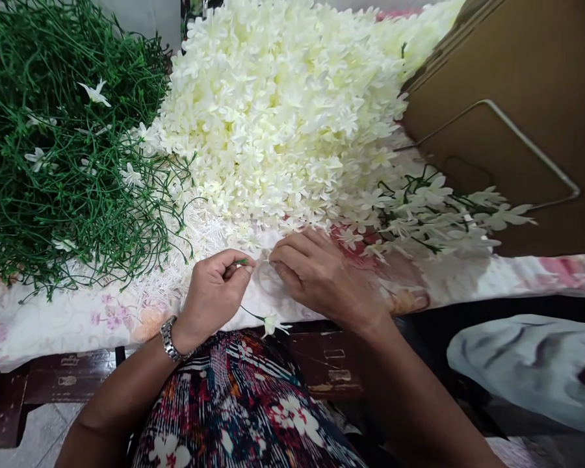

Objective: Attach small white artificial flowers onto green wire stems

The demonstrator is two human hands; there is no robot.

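Note:
At the table's near edge, my left hand [221, 289] pinches a green artificial flower stem [244, 262] between thumb and forefinger. Below that hand a white flower [271, 325] hangs on a thin green stalk, apparently part of the same stem. My right hand [316, 276] is closed just to the right, its fingertips drawn together close to the left ones. Whatever those fingertips hold is too small to make out. Beyond both hands rises a large heap of loose white petals [277, 110]. Tangled green stems [73, 149] are piled at the left, with a few white blossoms among them.
Finished-looking white flower sprigs [429, 208] lie at the right, against a brown cardboard box [517, 130] with a bent metal wire [531, 146] in front. Thin white bits [205, 227] scatter over the floral tablecloth [112, 315]. A pale cloth-like bundle [521, 364] sits at lower right.

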